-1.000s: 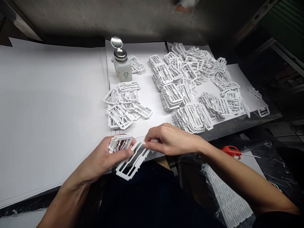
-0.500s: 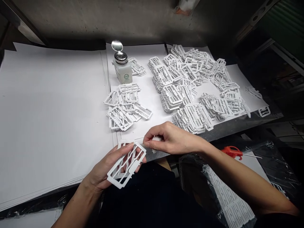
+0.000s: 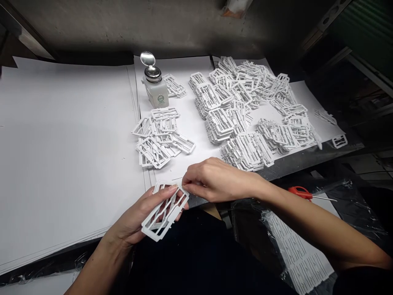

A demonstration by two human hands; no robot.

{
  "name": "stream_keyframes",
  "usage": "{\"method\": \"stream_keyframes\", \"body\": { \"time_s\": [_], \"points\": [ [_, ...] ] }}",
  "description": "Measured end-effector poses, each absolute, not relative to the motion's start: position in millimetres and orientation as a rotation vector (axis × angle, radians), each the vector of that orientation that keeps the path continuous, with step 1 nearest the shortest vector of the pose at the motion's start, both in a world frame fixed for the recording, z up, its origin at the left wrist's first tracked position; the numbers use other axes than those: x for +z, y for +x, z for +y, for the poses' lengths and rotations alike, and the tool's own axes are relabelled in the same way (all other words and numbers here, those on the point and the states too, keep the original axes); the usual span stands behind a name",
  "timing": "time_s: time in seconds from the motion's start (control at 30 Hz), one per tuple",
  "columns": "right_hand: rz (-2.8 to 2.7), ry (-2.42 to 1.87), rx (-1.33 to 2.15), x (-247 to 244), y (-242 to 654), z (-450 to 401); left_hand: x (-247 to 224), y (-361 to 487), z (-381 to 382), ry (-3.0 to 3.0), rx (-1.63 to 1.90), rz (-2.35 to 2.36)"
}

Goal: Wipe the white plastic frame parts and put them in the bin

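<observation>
My left hand (image 3: 147,211) grips white slotted plastic frames (image 3: 166,215), at least two of them, held tilted above the table's front edge. Its thumb presses on the upper face near the far end. Close by, my right hand (image 3: 205,180) has its thumb and forefinger pinched together at the far right corner of the held frames. Whatever lies between those fingertips is too small or hidden to name. Beyond the hands, a loose heap of similar white frames (image 3: 164,139) rests on white paper.
A pump bottle (image 3: 158,90) with its metal lid raised stands behind the heap. Many stacked frames (image 3: 239,110) cover the right side. White paper (image 3: 67,143) lies at left. A red-handled tool with a thin metal shaft (image 3: 301,191) lies on black plastic below right, near slotted sheets (image 3: 307,254).
My right hand has moved slightly left and now meets the corner of the held frames. My left hand keeps its grip, with the frames turned slightly. The whole view has shifted a little.
</observation>
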State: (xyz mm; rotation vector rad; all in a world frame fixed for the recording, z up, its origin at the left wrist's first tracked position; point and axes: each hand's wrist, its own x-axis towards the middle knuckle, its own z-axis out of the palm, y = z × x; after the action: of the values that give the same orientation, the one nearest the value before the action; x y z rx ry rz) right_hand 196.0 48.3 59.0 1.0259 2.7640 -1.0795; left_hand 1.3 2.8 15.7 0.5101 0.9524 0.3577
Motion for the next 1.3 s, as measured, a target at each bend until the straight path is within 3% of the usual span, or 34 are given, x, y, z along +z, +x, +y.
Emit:
{"method": "stream_keyframes", "body": {
  "time_s": [0.2, 0.9, 1.1, 1.3],
  "points": [
    [2.796, 1.016, -0.779, 61.2, 191.3, 47.0, 13.5, 2.4, 3.6, 0.509, 0.355, 1.008],
    [2.919, 0.99, -0.436, 46.6, 187.6, 38.8, 11.0, 2.5, 4.9, 0.434, 0.401, 1.005],
    [2.911, 1.03, -0.521, 45.3, 194.3, 38.4, 7.0, 2.0, 6.5, 0.415, 0.439, 0.963],
    [2.851, 1.137, -0.867, 46.6, 199.2, 40.4, 4.6, 1.2, 6.3, 0.39, 0.439, 0.944]
  ]
}}
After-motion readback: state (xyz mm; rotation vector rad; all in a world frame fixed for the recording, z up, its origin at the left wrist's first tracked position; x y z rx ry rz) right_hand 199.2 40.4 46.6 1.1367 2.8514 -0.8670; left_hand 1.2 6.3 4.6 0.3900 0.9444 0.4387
